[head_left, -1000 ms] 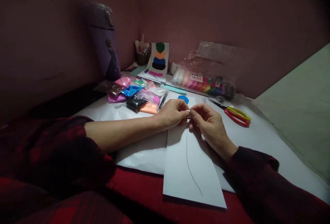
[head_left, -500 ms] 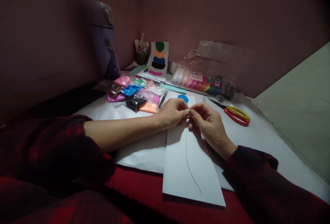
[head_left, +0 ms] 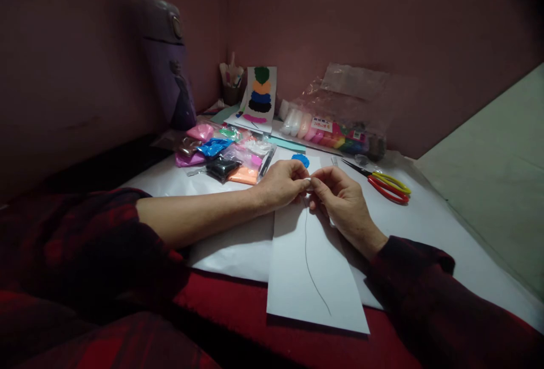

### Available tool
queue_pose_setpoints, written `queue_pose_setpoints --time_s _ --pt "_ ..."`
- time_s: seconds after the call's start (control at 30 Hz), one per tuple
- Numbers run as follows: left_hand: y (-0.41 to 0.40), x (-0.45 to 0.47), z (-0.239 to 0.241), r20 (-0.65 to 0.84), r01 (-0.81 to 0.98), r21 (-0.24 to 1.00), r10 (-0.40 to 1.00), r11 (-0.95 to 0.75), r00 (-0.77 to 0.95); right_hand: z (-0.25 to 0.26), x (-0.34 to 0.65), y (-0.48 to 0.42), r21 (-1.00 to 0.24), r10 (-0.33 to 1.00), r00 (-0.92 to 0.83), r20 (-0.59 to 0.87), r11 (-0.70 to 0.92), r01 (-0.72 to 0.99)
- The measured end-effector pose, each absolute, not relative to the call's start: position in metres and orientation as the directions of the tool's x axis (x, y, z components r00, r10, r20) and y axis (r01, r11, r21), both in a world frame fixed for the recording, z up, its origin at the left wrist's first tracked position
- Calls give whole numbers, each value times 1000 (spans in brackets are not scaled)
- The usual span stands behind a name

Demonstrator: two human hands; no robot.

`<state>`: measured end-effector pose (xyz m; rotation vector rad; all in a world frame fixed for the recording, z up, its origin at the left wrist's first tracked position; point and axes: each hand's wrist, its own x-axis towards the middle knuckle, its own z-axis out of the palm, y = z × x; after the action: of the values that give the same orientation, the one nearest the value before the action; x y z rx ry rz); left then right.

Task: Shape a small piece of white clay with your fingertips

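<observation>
My left hand (head_left: 284,185) and my right hand (head_left: 342,202) meet over a white sheet (head_left: 297,278), fingertips touching. Between their thumbs and forefingers is pinched a small white bit (head_left: 309,182), which looks like modelling clay; the fingers cover most of it. A thin curved line (head_left: 309,261) runs down the sheet from under the hands. Just beyond my fingertips, a blue patch of clay (head_left: 301,160) sits near the sheet's far end.
Bagged coloured clay (head_left: 223,168) lies to the left, with a purple bottle (head_left: 168,63) behind. Scissors (head_left: 385,185) with red and yellow handles rest at right. At the back are a propped card (head_left: 262,97), a larger clay pack (head_left: 331,131) and a cup of tools (head_left: 232,88).
The whole view has shifted very slightly. Both hands keep their pinch at the same place over the sheet, with only tiny finger movement.
</observation>
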<state>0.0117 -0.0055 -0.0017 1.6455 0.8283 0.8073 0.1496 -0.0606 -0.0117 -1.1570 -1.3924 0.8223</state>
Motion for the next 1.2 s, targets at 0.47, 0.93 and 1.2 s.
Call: queue_pose_setpoints --time_s 0.47,0.93,1.2 --pt "-6 13 -1 100 109 977 840 -185 534 -12 150 -61 -934 949 67 307 286 215" --pt "-7 12 1 91 120 976 844 -180 528 -10 149 -62 -945 956 79 282 263 194" --pt "-7 11 2 77 124 978 848 -166 525 -9 148 -62 -953 959 89 269 252 167"
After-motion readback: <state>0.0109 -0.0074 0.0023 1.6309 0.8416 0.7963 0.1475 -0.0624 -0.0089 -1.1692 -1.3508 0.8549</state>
